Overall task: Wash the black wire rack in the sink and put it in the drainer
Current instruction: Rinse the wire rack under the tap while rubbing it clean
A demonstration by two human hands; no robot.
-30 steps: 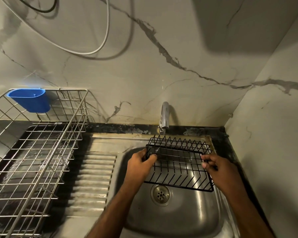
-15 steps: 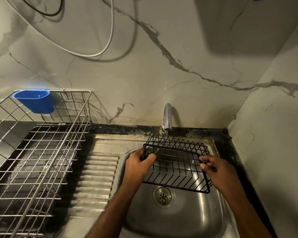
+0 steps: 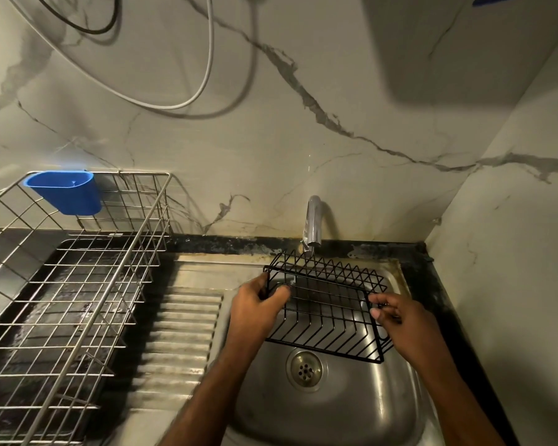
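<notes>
The black wire rack (image 3: 327, 312) hangs tilted over the steel sink (image 3: 322, 410), just below the chrome tap (image 3: 313, 223). My left hand (image 3: 255, 309) grips its left edge, thumb curled over the wires. My right hand (image 3: 400, 323) holds the right edge with fingers curled round the frame. A thin stream of water falls from the tap onto the rack's back left part. The silver wire drainer (image 3: 78, 300) stands to the left on the counter.
A blue plastic cup (image 3: 63, 191) hangs on the drainer's back rim. The ribbed draining board (image 3: 178, 342) lies between drainer and sink. The drain hole (image 3: 305, 370) sits under the rack. Marble walls close in behind and to the right; cables hang above.
The rack has tipped slightly, its right side lower, and both hands have kept their hold. The view has shifted a little downward.
</notes>
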